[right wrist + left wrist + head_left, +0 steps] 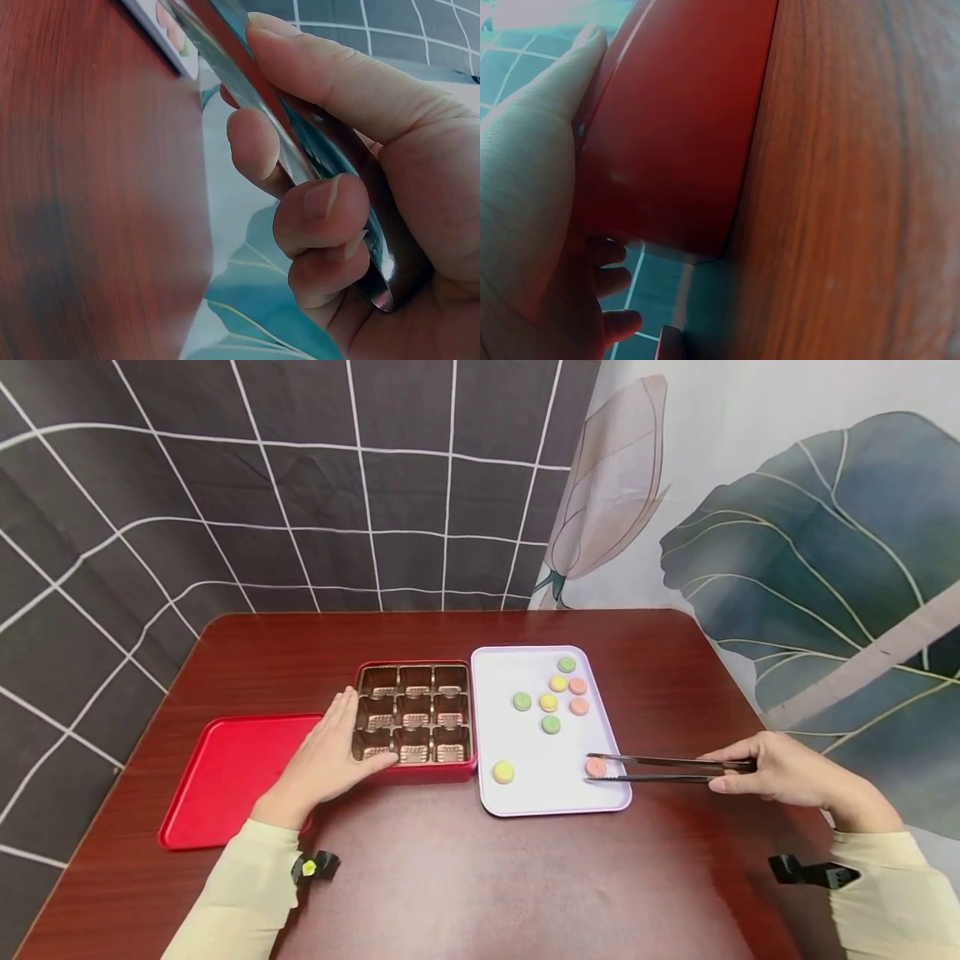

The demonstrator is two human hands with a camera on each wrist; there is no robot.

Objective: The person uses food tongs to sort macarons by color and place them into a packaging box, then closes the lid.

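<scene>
In the head view my left hand [330,752] rests against the near left corner of a red box [420,772] with a gold tray of square compartments. Its fingers lie straight along the left side, the thumb over the front rim. In the left wrist view that hand touches the box's red wall [675,127]. My right hand [780,768] grips metal tongs [675,762], fingers and thumb curled round them in the right wrist view. The tong tips stand on either side of a pink macaron [596,767] on a white tray [517,797].
Several green, yellow and pink macarons lie toward the tray's far side, with a yellow macaron [503,772] near its front left. A red lid [232,777] lies left of the box, partly behind my left forearm. Everything stands on a brown wooden table [450,877].
</scene>
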